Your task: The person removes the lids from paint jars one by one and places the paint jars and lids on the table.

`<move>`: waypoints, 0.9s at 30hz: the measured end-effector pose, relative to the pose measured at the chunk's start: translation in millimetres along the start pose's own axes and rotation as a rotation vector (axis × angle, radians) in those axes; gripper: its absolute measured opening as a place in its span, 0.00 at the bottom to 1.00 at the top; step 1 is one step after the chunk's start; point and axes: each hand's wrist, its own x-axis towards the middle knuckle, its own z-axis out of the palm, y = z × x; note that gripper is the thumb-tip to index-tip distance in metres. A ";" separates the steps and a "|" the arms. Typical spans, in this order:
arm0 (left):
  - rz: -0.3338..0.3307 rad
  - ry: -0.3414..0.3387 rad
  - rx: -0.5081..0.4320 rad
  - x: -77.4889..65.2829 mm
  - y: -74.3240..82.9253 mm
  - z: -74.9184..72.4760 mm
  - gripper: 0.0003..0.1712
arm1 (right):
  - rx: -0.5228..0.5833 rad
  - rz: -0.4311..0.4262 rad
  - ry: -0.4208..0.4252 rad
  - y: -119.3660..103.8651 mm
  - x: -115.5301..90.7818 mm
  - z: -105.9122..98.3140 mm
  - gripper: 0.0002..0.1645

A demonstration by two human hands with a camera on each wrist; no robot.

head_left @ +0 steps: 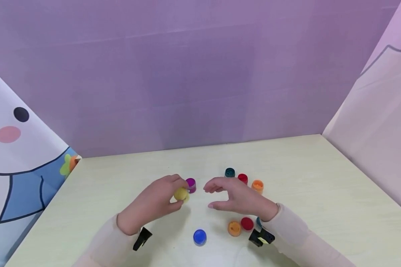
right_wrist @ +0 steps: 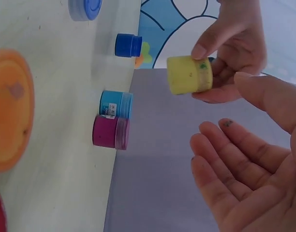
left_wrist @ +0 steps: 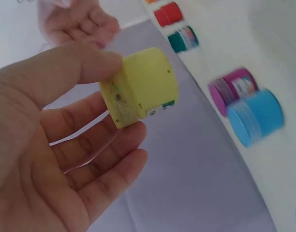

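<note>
Yellow jar (left_wrist: 152, 77): we've got it pinched in our left hand (head_left: 155, 197), up off the table (head_left: 320, 193), while our right hand (head_left: 242, 198) hovers nearby, grip loose and pretty wide.

Sm. yellow jar (left_wrist: 150, 79), rounded, dark-specked, w/ a stained band (left_wrist: 120, 101) at its upper end & a bit of white/green label (left_wrist: 156, 110), was pinched approx. upright in L hand (head_left: 153, 200), above the table surface (head_left: 280, 159), nearer its far-L corner than far-R.
</note>
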 end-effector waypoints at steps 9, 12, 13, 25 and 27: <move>0.083 0.020 -0.006 3.8 27.1 -4.7 0.17 | 0.086 -0.085 0.016 -0.8 4.9 10.3 0.26; 0.115 0.025 -0.010 4.2 32.9 -5.8 0.17 | 0.121 -0.075 -0.001 -1.3 6.2 12.3 0.27; 0.129 0.028 -0.006 4.0 34.4 -6.0 0.17 | 0.137 -0.063 -0.012 -1.6 6.5 12.4 0.27; 0.302 0.094 0.055 3.0 45.1 -9.2 0.17 | 0.243 -0.005 -0.122 -3.5 6.1 5.9 0.23; 0.306 0.097 0.057 2.4 45.6 -10.2 0.18 | 0.257 -0.019 -0.118 -3.3 6.0 5.4 0.22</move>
